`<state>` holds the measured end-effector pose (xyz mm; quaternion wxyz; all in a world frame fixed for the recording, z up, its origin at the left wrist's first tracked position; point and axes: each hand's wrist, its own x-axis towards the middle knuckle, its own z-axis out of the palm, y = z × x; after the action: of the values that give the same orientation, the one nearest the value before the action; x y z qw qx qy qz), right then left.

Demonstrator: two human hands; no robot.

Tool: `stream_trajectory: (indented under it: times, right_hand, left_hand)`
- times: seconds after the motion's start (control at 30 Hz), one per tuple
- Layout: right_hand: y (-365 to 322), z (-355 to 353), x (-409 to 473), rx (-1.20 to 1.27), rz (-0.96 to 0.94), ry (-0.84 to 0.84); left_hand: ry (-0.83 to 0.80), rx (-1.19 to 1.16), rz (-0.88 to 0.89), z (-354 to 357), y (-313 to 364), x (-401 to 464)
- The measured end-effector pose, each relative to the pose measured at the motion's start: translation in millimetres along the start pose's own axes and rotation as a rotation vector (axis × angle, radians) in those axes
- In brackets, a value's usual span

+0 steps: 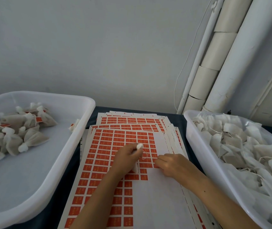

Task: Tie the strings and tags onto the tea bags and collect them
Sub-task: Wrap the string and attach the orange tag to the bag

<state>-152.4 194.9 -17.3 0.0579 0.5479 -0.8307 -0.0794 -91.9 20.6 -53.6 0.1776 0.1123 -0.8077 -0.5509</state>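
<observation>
My left hand is closed around a white tea bag; its gathered top sticks out above my fingers and its string dangles to the right. My right hand rests on the top sheet of orange tag stickers, fingertips pinching at an orange tag at the edge of the peeled area. Whether a tag has come off the sheet is hidden by my fingers. Finished tea bags with orange tags lie in the left white tub. Untied tea bags with strings fill the right white tub.
Several sticker sheets are stacked and fanned under the top one, on a dark blue table. White pipes and a thin cable run up the wall at the back right.
</observation>
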Motion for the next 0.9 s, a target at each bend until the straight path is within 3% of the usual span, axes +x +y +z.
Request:
stream_trajectory:
  times: [0.17,0.47,0.9]
  right_hand:
    - [1.8,-1.7,-3.6,0.053,0.091,0.01]
    - [-1.4,2.0,-8.8,0.015,0.004,-0.017]
    - [-14.9,-4.0,-11.5,-0.028,0.013,-0.074]
  left_hand:
    - [0.001,-0.007,0.003,-0.3,2.4,-2.2]
    - [0.136,0.003,0.003,4.8,-5.7,-10.3]
    - [0.133,-0.054,-0.033,-2.6,-7.5,-13.4]
